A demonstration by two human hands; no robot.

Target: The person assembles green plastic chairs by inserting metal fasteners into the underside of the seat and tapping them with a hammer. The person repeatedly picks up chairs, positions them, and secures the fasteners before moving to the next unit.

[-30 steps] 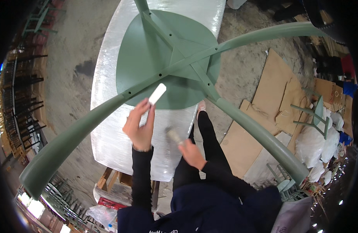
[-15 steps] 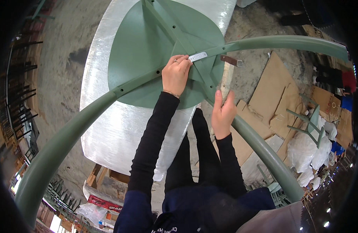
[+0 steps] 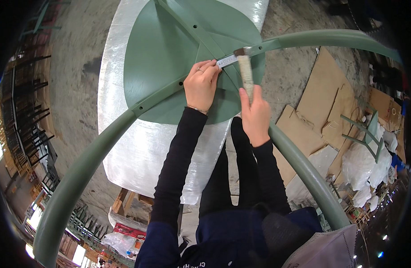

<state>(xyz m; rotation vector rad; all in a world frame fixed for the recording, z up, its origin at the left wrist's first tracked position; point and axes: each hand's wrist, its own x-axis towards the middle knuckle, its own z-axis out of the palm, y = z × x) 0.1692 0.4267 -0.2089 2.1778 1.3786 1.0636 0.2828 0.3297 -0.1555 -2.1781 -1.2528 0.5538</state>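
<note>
A green chair (image 3: 152, 58) lies upside down with its curved legs spreading outward. A small silvery metal label plate (image 3: 226, 61) rests on the crossing rails under its seat. My left hand (image 3: 200, 87) has its fingertips closed on the plate's left end and pins it to the rail. A hammer (image 3: 246, 73) with a pale, wrapped-looking handle is gripped in my right hand (image 3: 256, 115). Its dark head is at the plate's right end, slightly blurred; whether it touches the plate I cannot tell. Any nail beneath the head is hidden.
A support wrapped in clear plastic (image 3: 147, 156) bears the chair. Flattened cardboard (image 3: 310, 107) covers the floor to the right, near another small green chair (image 3: 368, 136) and plastic bags (image 3: 361, 163). Dark stacked furniture (image 3: 29, 116) stands along the left.
My right hand has raised the hammer up and to the left, bringing its head from beside the seat to the plate's right end. My left hand keeps its hold on the plate.
</note>
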